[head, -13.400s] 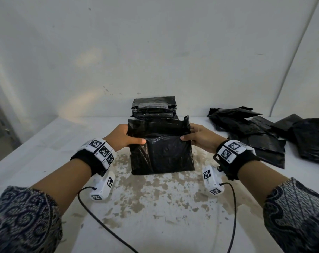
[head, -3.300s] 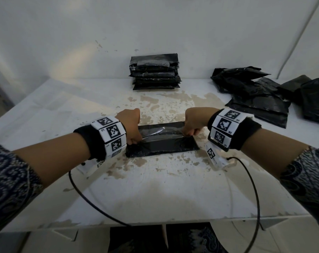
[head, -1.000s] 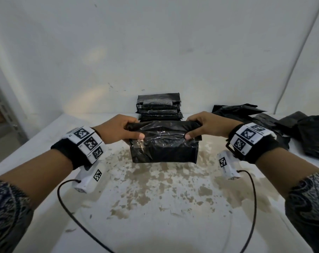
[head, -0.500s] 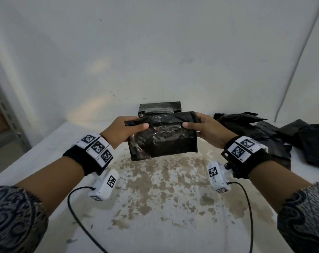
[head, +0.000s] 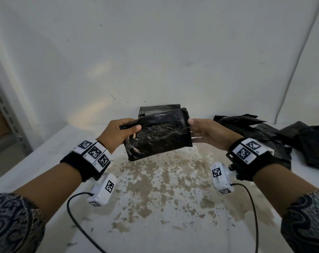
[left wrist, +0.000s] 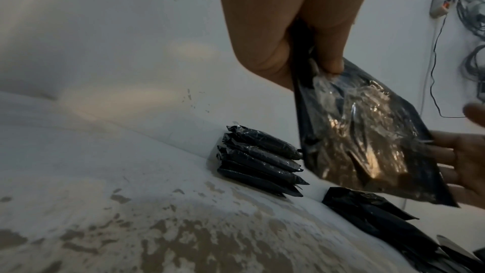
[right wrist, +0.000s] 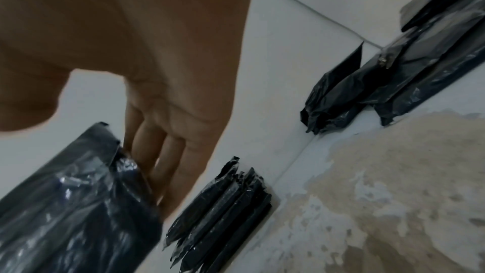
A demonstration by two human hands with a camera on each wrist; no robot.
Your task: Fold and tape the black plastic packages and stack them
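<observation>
A folded black plastic package (head: 157, 135) hangs in the air above the table, tilted, with clear tape glinting on its face (left wrist: 359, 134). My left hand (head: 122, 133) pinches its left edge between thumb and fingers. My right hand (head: 200, 131) is at its right edge with fingers straight behind the package (right wrist: 78, 205), thumb off it. Behind the held package, against the wall, stands the stack of folded taped packages (head: 158, 109), also seen in the wrist views (left wrist: 260, 163) (right wrist: 223, 215).
A loose heap of unfolded black bags (head: 275, 137) lies at the right of the stained white table (head: 164, 207). The wall (head: 155, 52) stands close behind the stack. Cables hang on the wall at the far right (left wrist: 472, 28).
The package has moved further back toward the stack and tilted. My right hand has loosened from gripping its right edge to straight fingers behind it. The left hand keeps its pinch.
</observation>
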